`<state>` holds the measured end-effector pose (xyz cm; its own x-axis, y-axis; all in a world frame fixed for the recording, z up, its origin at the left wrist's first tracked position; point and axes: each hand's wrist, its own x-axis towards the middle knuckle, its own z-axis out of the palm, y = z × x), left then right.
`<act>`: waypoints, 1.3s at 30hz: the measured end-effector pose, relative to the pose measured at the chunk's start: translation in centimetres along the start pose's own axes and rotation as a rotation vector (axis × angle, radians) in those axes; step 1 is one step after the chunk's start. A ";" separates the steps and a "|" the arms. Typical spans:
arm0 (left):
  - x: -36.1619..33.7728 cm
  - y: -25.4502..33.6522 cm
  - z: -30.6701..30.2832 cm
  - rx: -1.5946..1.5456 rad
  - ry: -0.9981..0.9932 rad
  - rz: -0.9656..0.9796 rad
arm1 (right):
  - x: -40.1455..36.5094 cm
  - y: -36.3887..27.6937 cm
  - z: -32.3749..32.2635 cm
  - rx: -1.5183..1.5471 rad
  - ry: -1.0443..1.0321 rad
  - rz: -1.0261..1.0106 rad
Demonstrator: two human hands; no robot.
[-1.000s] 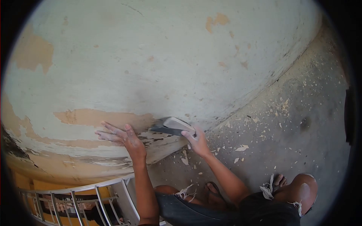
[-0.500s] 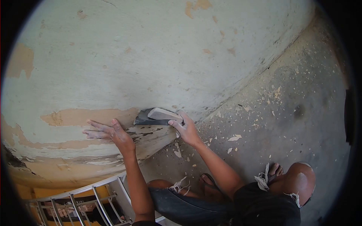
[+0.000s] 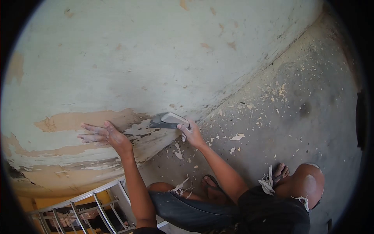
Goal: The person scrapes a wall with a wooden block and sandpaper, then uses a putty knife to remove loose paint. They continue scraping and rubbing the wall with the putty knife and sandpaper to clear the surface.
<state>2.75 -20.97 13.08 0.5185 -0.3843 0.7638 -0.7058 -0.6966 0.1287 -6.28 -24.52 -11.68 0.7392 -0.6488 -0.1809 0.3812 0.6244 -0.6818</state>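
Note:
My right hand [image 3: 191,133] grips a sanding block [image 3: 171,119] wrapped in dark grey sandpaper, with a pale handle-like back. The block lies against the lower part of the pale green wall [image 3: 117,78], just right of a bare tan patch [image 3: 89,119] with dark flaking edges. My left hand [image 3: 111,137] rests on the wall at the lower edge of that patch, its fingers stretched out and apart, holding nothing. Whitish dust coats its fingers. The sandpaper's working face is turned to the wall and hidden.
Paint flakes [image 3: 237,137] lie scattered over the grey concrete floor [image 3: 265,140] at the right. An aluminium ladder [image 3: 74,210] lies at lower left near my left arm. My bent knees and sandalled feet are close below the wall.
The sanding block has slid a little to the right along the wall, uncovering a dark, flaking area. My left hand stays by the tan patch. The whole view has shifted slightly.

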 end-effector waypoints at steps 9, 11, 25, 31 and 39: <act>-0.3 -0.1 0.0 0.000 -0.010 0.004 | 1.3 0.2 -0.5 -0.217 -0.046 -0.129; -0.1 -0.2 -0.1 0.022 -0.003 -0.017 | 0.8 0.2 -0.3 -0.151 -0.041 -0.078; 0.0 -0.3 0.6 0.038 0.042 0.024 | -0.6 7.0 -5.8 -0.466 0.211 -0.300; 0.0 -0.3 0.5 0.048 0.043 0.016 | -1.6 4.2 -9.7 -0.316 -0.086 0.171; 1.3 1.8 -11.3 -0.281 0.044 0.011 | -2.0 -0.4 -1.9 0.072 -0.659 0.364</act>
<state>-3.27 -15.83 21.50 0.4931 -0.3603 0.7919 -0.8207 -0.4947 0.2859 -8.93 -24.32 -12.35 0.9957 -0.0159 0.0915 0.0685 0.7909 -0.6082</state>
